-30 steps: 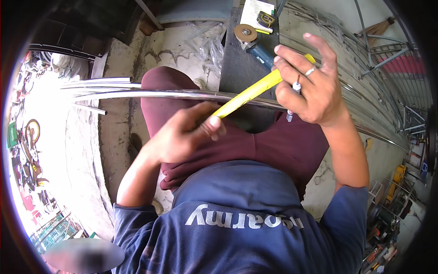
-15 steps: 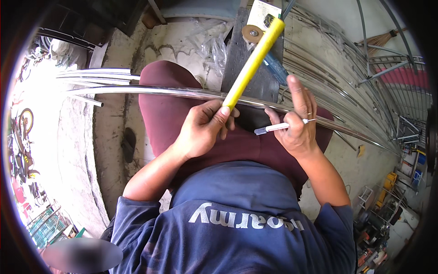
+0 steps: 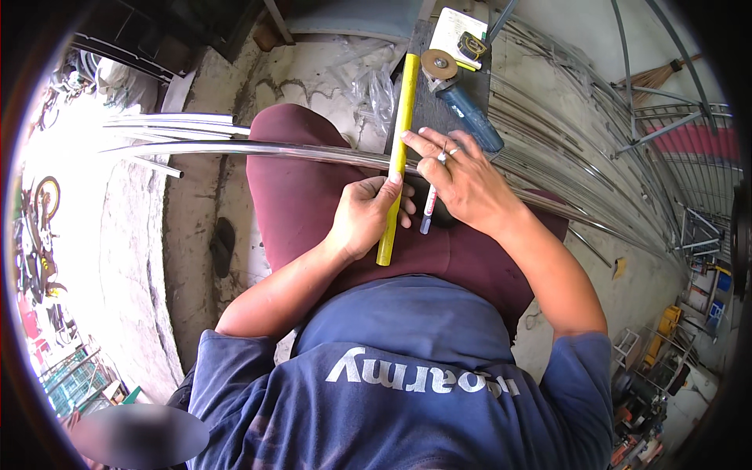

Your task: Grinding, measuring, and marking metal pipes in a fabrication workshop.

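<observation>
My left hand (image 3: 368, 211) is closed around a straight yellow bar (image 3: 404, 117), its thumb on the upper face. The bar stands nearly lengthwise away from me and crosses over a long shiny metal tube (image 3: 305, 151) that lies across my thighs. In my right hand (image 3: 474, 178) a white marker pen (image 3: 430, 205) is tucked between the fingers, its dark end pointing toward me. The index fingertip of that hand reaches the bar's right edge. Whether the bar touches the tube, I cannot tell.
Beyond my knees, a dark board (image 3: 423, 39) carries an angle grinder (image 3: 468, 117) with a brown disc, a tape measure (image 3: 471, 45) and a white sheet (image 3: 450, 27). Clear plastic (image 3: 376, 90) lies left of it. Several metal tubes (image 3: 540, 117) cover the floor at right.
The yellow bar has swung upright from its rightward tilt and slid nearer me through my left hand. My right hand has moved left to the bar, and the marker now points toward me.
</observation>
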Tool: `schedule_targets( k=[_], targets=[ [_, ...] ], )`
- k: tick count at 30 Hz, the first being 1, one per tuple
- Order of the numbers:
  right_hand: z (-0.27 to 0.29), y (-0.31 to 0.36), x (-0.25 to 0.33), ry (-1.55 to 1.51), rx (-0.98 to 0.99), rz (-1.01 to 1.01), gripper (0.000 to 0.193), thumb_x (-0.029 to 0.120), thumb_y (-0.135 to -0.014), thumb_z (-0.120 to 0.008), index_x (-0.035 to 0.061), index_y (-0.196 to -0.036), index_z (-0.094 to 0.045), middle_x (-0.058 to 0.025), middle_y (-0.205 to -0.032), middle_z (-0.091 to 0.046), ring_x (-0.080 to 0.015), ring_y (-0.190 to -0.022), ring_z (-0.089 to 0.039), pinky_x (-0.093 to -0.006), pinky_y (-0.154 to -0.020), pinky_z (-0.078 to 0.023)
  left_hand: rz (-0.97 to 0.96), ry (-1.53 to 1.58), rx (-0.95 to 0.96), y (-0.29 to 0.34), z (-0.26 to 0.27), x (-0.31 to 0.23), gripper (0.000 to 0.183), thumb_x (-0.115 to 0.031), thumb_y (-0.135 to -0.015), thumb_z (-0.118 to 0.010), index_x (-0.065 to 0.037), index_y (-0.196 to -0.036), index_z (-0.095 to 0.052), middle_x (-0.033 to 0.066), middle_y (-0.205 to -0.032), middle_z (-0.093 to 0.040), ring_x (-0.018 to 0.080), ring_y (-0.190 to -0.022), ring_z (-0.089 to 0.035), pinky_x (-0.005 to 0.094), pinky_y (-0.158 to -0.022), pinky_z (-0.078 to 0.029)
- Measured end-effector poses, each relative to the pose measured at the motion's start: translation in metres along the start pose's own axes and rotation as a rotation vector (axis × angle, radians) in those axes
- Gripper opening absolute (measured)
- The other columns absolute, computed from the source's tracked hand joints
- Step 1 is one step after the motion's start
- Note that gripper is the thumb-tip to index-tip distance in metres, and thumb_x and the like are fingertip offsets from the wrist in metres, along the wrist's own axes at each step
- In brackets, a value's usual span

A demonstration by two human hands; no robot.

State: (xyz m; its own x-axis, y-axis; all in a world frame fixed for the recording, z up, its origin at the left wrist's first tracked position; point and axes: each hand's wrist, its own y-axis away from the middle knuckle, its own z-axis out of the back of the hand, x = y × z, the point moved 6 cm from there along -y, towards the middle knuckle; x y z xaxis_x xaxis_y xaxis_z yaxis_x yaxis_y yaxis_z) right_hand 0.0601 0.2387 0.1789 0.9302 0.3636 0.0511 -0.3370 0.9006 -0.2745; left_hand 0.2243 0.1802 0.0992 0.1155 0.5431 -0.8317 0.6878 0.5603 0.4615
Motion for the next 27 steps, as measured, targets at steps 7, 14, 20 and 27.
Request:
schedule_targets(
  k=[7,14,20,27],
  targets=[
    [-0.022,-0.003,-0.016,-0.343,0.014,-0.116,0.032,0.005,-0.107,-0.062,0.0027,-0.137,-0.052,-0.0157,-0.163,-0.063,-0.0412,-0.097,-0.082,-0.0496,-0.079,-0.071,0.04,0.029,-0.032,-0.01,0.001,-0.001,0.049,-0.041,-0.123,-0.059,0.006,-0.113,-0.072,0.009,-0.085,-0.071,0.0164,-0.064,-0.068,0.0339,-0.06,-0.057],
    [-0.015,-0.005,-0.028,-0.527,0.006,-0.223,0.067,-0.007,-0.095,-0.073,0.0106,-0.155,-0.051,-0.0152,-0.109,-0.08,-0.0415,-0.097,-0.082,-0.0517,-0.077,-0.067,-0.042,0.178,0.026,-0.015,0.003,0.004,0.037,-0.035,-0.12,-0.066,0.002,-0.122,-0.066,0.0072,-0.092,-0.067,0.0168,-0.07,-0.066,0.0344,-0.071,-0.058],
    [0.001,-0.01,-0.027,-0.584,0.066,-0.312,0.048,0.001,-0.098,-0.074,0.0086,-0.141,-0.054,-0.0176,-0.104,-0.079,-0.0465,-0.097,-0.08,-0.0569,-0.076,-0.062,-0.142,0.105,0.0,-0.018,0.006,0.009,0.033,-0.023,-0.116,-0.075,0.001,-0.132,-0.059,0.0089,-0.108,-0.072,0.0166,-0.087,-0.072,0.0343,-0.08,-0.059],
    [0.014,-0.021,-0.019,-0.553,0.116,-0.328,0.041,0.007,-0.099,-0.076,0.007,-0.13,-0.049,-0.0197,-0.106,-0.08,-0.0487,-0.096,-0.079,-0.0595,-0.079,-0.061,-0.468,0.097,-0.05,-0.026,-0.005,-0.008,0.078,-0.023,-0.116,-0.074,0.007,-0.173,-0.03,0.0178,-0.151,-0.062,0.0224,-0.135,-0.063,0.0365,-0.114,-0.053]
  ],
)
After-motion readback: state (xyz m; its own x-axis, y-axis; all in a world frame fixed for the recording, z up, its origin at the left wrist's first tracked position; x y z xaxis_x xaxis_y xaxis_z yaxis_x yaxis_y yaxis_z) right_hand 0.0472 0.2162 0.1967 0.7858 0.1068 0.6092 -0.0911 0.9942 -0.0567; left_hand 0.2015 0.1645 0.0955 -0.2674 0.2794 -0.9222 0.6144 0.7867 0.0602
